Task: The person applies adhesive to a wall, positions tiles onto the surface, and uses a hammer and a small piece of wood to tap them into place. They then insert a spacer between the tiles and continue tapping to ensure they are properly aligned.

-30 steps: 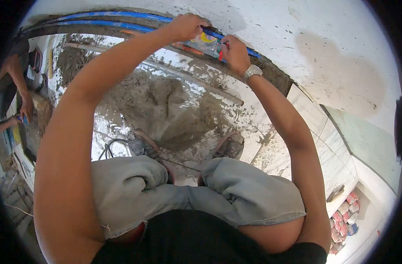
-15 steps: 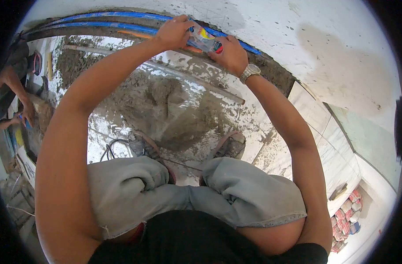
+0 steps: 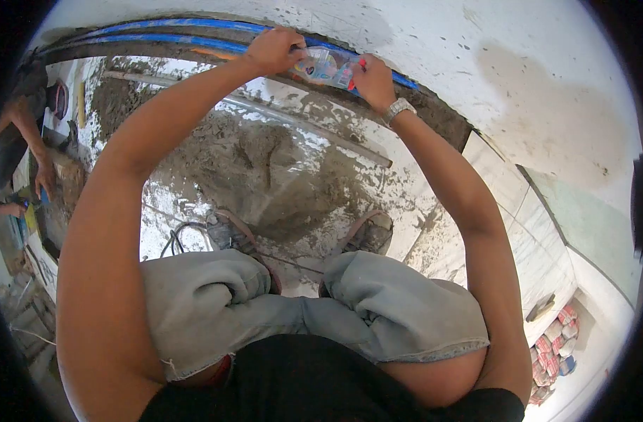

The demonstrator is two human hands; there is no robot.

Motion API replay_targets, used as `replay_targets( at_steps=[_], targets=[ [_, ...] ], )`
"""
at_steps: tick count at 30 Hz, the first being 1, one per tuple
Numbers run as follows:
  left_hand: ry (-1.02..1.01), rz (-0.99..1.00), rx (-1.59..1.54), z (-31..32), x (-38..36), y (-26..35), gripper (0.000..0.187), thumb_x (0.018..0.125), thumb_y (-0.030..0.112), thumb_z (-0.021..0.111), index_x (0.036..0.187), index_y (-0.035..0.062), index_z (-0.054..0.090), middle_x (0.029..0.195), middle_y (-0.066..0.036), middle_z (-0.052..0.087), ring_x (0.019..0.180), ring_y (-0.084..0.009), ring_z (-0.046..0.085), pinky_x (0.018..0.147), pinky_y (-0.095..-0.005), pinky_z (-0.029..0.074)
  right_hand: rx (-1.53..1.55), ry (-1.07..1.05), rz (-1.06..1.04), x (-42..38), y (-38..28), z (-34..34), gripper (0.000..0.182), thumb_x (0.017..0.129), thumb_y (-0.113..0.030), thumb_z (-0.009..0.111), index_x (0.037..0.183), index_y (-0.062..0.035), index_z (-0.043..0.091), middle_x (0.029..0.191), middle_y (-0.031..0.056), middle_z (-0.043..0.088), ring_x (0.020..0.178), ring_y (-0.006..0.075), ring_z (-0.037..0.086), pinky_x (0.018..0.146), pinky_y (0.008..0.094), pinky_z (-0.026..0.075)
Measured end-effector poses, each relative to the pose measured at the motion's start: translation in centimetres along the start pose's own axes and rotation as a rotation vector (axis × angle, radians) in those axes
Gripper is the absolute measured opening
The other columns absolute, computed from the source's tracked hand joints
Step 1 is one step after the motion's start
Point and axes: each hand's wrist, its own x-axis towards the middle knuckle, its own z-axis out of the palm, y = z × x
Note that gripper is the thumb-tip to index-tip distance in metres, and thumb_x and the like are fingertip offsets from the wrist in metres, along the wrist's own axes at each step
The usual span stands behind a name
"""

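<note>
A clear, shiny plastic packet [image 3: 324, 65] with coloured print and red patches is stretched between my two hands, close to the wall. My left hand [image 3: 278, 50] grips its left end with curled fingers. At the other end, my right hand [image 3: 375, 80] pinches it, a watch [image 3: 400, 110] on that wrist. What the packet contains, I cannot make out. Behind it, blue pipes [image 3: 174, 23] run along a channel at the foot of the wall, with an orange pipe [image 3: 216, 54] in front of them.
Wet grey mortar [image 3: 258, 165] covers the floor between my shoes and the wall. A long metal bar [image 3: 321, 131] lies across it. Another person's hand [image 3: 46, 176] is at the far left beside a wooden board. Red-and-white bags [image 3: 550, 355] are piled at the lower right.
The packet has turned and flattened between my hands, showing another printed side. My left hand has moved slightly left and down. The other person's hands have shifted at the left.
</note>
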Motion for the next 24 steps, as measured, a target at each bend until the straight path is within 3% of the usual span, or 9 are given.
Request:
replay_targets(
  at_steps=[2,5,9,14,18,20,24],
  targets=[
    [-0.054,-0.048,-0.126,0.2,0.4,-0.5,0.023,0.088,0.03,0.071,0.092,0.0071,0.071,0.087,-0.014,0.071,0.084,-0.032,0.069,0.076,-0.0442,0.054,-0.025,-0.037,0.105,0.4,0.4,0.1,0.03,0.088,-0.028,0.065,0.094,0.0011,0.07,0.087,0.0276,0.069,0.084,0.0449,0.068,0.079,0.049,0.054],
    [-0.029,-0.18,-0.118,0.4,0.7,-0.7,0.024,0.087,0.031,0.071,0.088,0.0066,0.071,0.078,-0.013,0.071,0.073,-0.0324,0.069,0.069,-0.0434,0.054,-0.103,-0.116,0.144,0.8,0.1,-0.4,0.035,0.086,-0.034,0.069,0.085,0.0014,0.071,0.082,0.0274,0.069,0.081,0.0448,0.068,0.078,0.0487,0.055],
    [-0.128,-0.354,-0.184,0.0,1.3,-0.5,0.021,0.083,0.029,0.073,0.088,0.0086,0.074,0.079,-0.014,0.072,0.073,-0.033,0.071,0.071,-0.0439,0.056,-0.141,-0.165,0.16,1.4,0.6,-0.1,0.04,0.084,-0.037,0.07,0.08,0.0025,0.072,0.079,0.0274,0.069,0.081,0.0443,0.069,0.078,0.0484,0.055],
    [-0.259,-0.55,-0.018,0.1,2.4,-1.3,0.024,0.075,0.029,0.075,0.087,0.0079,0.078,0.09,-0.02,0.074,0.088,-0.0353,0.073,0.08,-0.044,0.058,-0.007,-0.165,0.242,2.1,1.5,1.2,0.042,0.082,-0.04,0.071,0.08,0.0014,0.074,0.079,0.0278,0.069,0.081,0.0436,0.07,0.078,0.0473,0.055],
    [-0.28,-0.531,0.062,-1.2,3.1,-0.9,0.029,0.074,0.029,0.075,0.09,0.0052,0.076,0.094,-0.022,0.073,0.091,-0.0371,0.072,0.08,-0.0448,0.058,0.005,-0.217,0.248,2.5,0.9,1.5,0.045,0.082,-0.043,0.07,0.073,0.0016,0.073,0.077,0.0285,0.069,0.079,0.0441,0.069,0.078,0.0472,0.055],
    [-0.346,-0.474,0.168,-1.7,3.0,-0.2,0.032,0.079,0.025,0.073,0.104,0.0054,0.073,0.107,-0.019,0.073,0.1,-0.0352,0.071,0.086,-0.0464,0.058,-0.001,-0.204,0.245,2.5,0.5,1.6,0.049,0.082,-0.044,0.069,0.069,0.0027,0.071,0.075,0.0289,0.068,0.077,0.0448,0.069,0.077,0.0478,0.056],
    [-0.355,-0.411,0.306,-1.4,2.7,0.8,0.032,0.08,0.024,0.073,0.108,0.0095,0.071,0.105,-0.016,0.073,0.099,-0.0338,0.071,0.086,-0.0471,0.057,-0.085,-0.231,0.202,2.8,0.8,1.8,0.052,0.083,-0.047,0.07,0.071,0.0029,0.072,0.075,0.0279,0.068,0.077,0.045,0.069,0.076,0.0481,0.056]
  ],
)
